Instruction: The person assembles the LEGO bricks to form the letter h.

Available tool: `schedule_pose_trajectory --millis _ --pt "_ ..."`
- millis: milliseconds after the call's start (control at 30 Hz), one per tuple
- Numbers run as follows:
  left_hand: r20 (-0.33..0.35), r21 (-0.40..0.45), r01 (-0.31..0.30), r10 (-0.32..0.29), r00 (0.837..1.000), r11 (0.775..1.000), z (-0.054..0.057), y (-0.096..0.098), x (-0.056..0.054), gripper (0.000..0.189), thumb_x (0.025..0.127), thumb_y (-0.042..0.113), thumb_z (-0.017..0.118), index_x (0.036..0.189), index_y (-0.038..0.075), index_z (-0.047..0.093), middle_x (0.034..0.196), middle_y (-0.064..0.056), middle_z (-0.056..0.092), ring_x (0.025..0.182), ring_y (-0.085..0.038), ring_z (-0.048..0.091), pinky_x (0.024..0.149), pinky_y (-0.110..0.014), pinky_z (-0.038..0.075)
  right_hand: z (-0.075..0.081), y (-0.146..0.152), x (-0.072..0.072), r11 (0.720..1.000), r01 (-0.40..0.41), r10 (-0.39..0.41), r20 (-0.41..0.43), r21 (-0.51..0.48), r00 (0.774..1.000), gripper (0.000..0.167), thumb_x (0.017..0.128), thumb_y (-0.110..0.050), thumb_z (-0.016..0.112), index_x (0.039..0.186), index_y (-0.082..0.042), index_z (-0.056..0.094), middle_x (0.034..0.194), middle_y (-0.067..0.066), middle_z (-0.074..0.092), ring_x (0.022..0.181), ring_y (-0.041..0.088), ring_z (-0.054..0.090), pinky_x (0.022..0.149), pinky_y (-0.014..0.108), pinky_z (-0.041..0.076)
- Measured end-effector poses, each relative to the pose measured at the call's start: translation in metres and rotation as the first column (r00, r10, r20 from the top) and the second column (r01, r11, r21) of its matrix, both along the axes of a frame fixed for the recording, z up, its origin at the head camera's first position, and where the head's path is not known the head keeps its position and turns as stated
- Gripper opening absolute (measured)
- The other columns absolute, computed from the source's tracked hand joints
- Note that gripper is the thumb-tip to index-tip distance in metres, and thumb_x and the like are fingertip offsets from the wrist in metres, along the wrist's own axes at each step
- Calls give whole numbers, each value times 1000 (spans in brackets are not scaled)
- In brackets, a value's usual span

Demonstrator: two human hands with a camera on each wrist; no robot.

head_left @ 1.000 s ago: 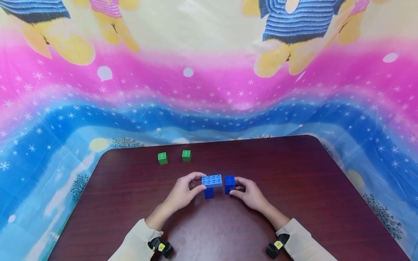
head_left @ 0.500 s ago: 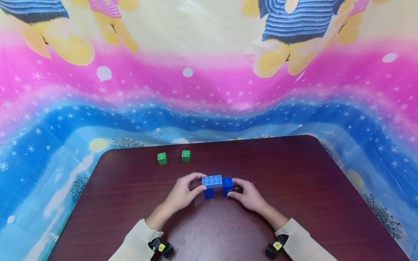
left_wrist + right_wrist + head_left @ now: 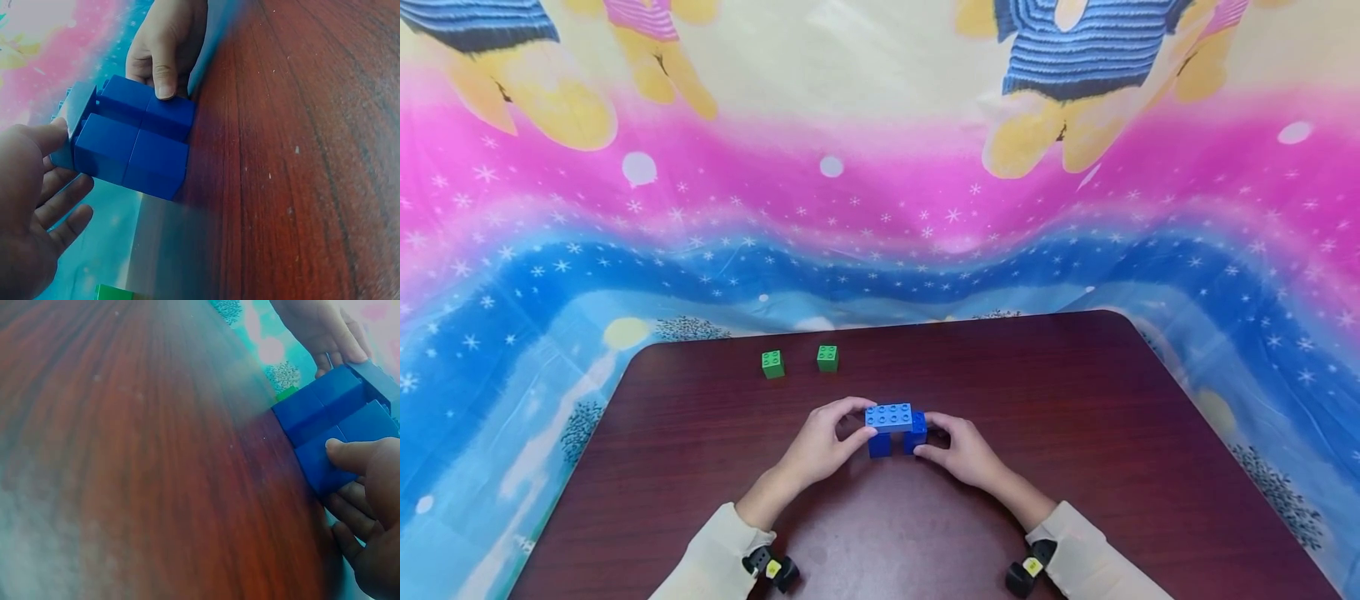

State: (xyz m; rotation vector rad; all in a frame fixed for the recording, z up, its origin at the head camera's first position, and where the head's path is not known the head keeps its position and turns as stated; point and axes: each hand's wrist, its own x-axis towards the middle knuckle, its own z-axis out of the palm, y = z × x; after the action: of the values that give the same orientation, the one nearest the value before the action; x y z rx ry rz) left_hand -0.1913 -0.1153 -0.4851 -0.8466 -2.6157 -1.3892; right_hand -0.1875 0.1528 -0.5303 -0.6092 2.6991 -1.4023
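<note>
My left hand (image 3: 822, 440) pinches a light blue eight-stud brick (image 3: 888, 417) between thumb and fingers. That brick lies across the top of a stack of two dark blue bricks (image 3: 131, 153) and overhangs it to the right. With thumb and fingers my right hand (image 3: 964, 450) grips a second stack of two dark blue bricks (image 3: 916, 435), upright at the overhanging end. In the left wrist view a narrow gap shows between the stacks. Some studs of the right stack show beside the light blue brick; whether it sits partly underneath, I cannot tell.
Two green four-stud bricks, a left one (image 3: 772, 364) and a right one (image 3: 827, 358), stand apart near the back edge of the dark wooden table (image 3: 1037, 375). A printed cloth (image 3: 880, 217) hangs behind the table.
My right hand has slid its dark blue stack leftward, from a clear distance to right at the light blue brick's end. My left hand and its brick have barely moved.
</note>
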Motion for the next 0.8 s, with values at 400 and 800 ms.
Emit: schedule_pose_trajectory --millis 400,800 --pt "11 6 -1 1 1000 1000 -1 -2 0 33 95 20 74 126 14 67 118 0 70 95 -9 68 85 -32 58 12 -6 5 999 -9 5 -103 -40 995 64 92 -28 78 148 -16 50 140 6 58 117 22 61 95 44 55" --pt "-7 35 14 -14 1000 999 -3 -2 0 35 95 21 74 128 11 66 119 -5 70 97 -19 70 85 -41 59 32 -24 4 985 -9 -15 -137 -170 990 40 96 -25 72 135 -19 65 130 3 67 106 20 67 89 44 58"
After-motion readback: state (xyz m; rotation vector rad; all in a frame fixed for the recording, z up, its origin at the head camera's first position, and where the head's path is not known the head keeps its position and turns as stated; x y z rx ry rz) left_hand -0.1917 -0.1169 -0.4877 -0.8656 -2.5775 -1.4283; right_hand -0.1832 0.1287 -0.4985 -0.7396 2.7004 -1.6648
